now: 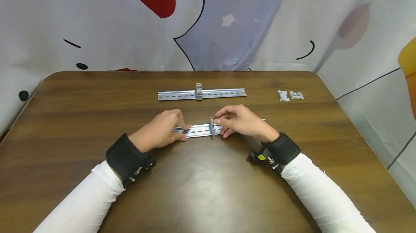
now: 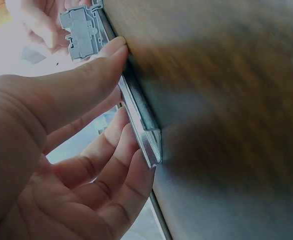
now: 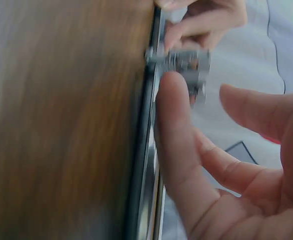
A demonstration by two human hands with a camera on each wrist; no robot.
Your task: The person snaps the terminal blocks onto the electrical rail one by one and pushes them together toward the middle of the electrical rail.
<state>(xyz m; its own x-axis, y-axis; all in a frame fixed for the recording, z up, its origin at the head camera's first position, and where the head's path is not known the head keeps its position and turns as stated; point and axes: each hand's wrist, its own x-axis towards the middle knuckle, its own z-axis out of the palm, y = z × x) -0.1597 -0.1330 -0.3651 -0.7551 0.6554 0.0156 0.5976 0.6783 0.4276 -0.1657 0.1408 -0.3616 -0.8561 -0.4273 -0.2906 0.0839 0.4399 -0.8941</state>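
Extended over the table (image 1: 65,124) from its near left side: left hand (image 1: 161,127), back upward, thumb on the near side and fingers on the far side of the near rail (image 1: 199,130), pinching it close to the left end. In the left wrist view, thumb stretched along the rail, lower fingers bent and set apart, tips at the metal. From the near right side: right hand (image 1: 242,121), back upward, digits spread with a clear gap between them in the right wrist view, one finger laid nearly straight alongside the rail, tip close by the block (image 1: 212,127). Not pinching, as far as visible; whether touching the block, cannot tell. Between both hands, on the near rail: the block, grey, upright, set crosswise. Around mid-table, with right end angled slightly toward the far edge and just showing past the right hand: the near rail; flat or a little raised, cannot tell. Forearms slanted inward, in white sleeves (image 1: 78,200), black bands (image 1: 126,159) at the wrists. Nearer the far edge: far rail (image 1: 178,95), bearing a stack (image 1: 199,92) near mid-length. Toward the far right corner, side by side, well apart from the hands: two loose blocks (image 1: 283,96). Past the far edge: printed cloth (image 1: 107,12).
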